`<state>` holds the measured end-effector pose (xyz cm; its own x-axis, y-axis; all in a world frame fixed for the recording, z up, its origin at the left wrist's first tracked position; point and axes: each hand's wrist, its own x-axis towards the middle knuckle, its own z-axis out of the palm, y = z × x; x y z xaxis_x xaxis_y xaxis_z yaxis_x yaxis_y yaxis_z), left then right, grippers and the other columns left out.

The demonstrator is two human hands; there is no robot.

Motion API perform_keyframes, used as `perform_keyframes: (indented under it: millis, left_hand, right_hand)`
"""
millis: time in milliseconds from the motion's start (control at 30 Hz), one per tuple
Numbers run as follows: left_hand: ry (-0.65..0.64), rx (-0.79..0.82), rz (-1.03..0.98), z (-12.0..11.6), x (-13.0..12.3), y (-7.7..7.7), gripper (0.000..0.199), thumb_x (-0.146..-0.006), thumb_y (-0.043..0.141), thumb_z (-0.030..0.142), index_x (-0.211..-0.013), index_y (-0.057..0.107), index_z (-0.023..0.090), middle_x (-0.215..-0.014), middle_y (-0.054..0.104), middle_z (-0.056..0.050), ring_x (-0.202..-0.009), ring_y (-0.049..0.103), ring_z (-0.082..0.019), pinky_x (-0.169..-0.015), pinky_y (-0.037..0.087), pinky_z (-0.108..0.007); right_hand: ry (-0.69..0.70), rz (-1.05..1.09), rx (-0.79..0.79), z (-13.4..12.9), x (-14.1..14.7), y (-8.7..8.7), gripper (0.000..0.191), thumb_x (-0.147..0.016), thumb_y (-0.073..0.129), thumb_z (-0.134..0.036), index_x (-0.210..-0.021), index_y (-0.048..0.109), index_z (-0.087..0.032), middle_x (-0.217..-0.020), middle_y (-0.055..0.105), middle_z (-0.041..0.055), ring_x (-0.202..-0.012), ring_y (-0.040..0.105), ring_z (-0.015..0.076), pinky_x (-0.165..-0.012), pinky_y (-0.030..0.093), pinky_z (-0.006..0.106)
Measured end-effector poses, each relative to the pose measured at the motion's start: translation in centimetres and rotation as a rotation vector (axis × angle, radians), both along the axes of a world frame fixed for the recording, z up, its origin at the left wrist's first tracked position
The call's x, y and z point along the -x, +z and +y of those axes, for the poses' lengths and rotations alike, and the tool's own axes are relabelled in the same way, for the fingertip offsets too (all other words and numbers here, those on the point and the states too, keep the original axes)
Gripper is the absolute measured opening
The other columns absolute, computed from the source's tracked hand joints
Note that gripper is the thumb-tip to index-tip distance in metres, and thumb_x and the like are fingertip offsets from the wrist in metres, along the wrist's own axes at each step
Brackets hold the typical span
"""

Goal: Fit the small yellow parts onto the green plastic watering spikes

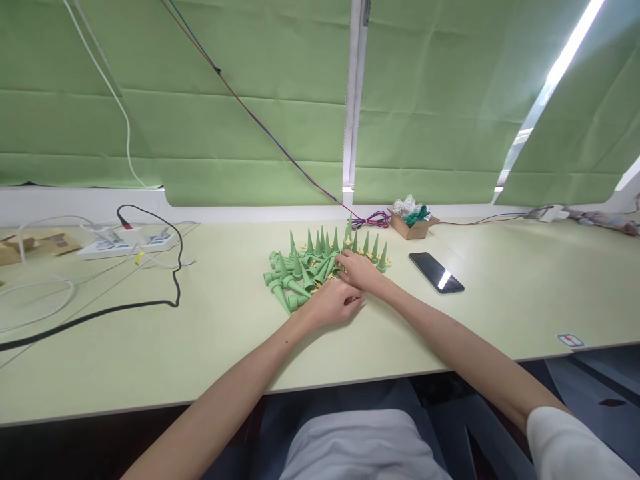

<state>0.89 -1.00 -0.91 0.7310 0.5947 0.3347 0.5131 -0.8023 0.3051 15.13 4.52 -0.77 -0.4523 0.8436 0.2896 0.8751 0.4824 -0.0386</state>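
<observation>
A heap of green plastic cone-shaped spikes (296, 267) is on the table, some lying on their sides and others standing point up. A row of upright spikes (375, 248) runs along its back and right, with small yellow pieces (389, 261) among them. My right hand (361, 270) reaches over the heap's right part, fingers bent down onto the spikes; what they pinch is hidden. Just in front of it, my left hand (334, 301) rests at the heap's near edge with its fingers curled in. I cannot make out what is inside it.
A black phone (436, 272) lies to the right. Behind it stands a small cardboard box (411, 228) holding clear plastic and dark green material. At the left are a white power strip (127, 244) and a black cable (176, 280). Red and blue wires (280, 148) hang before green blinds.
</observation>
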Motion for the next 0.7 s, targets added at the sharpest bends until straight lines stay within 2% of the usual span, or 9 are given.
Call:
perform_keyframes:
  millis: [267,500,700]
  left_hand:
    - [-0.005,-0.004,0.011,-0.1,-0.2,-0.2,0.034,-0.089,0.048,0.025,-0.056,0.049,0.018,-0.051,0.047,0.0,-0.049,0.034,-0.013,-0.054,0.025,-0.03]
    - [0.009,-0.063,-0.023,0.3,-0.2,-0.7,0.034,-0.087,0.048,0.022,-0.054,0.049,0.017,-0.051,0.047,0.0,-0.048,0.032,-0.012,-0.052,0.022,-0.029]
    - [0.013,-0.143,-0.24,-0.2,-0.3,-0.4,0.031,-0.085,0.05,0.02,-0.054,0.05,0.017,-0.048,0.043,0.003,-0.046,0.032,-0.01,-0.053,0.028,-0.027]
  right_hand:
    - [-0.014,0.035,-0.019,0.1,-0.1,-0.2,0.021,-0.09,0.049,-0.02,-0.107,0.061,-0.02,-0.103,0.061,0.009,-0.085,0.061,0.0216,-0.063,0.038,0.029]
    - [0.043,0.138,-0.055,-0.5,-0.5,0.3,0.021,-0.088,0.051,-0.019,-0.104,0.063,-0.017,-0.1,0.063,0.0085,-0.083,0.059,0.02,-0.066,0.038,0.028]
    - [0.119,0.359,-0.088,-1.1,-1.5,0.7,0.015,-0.083,0.052,-0.016,-0.093,0.063,-0.016,-0.09,0.064,0.0061,-0.075,0.056,0.0172,-0.065,0.038,0.027]
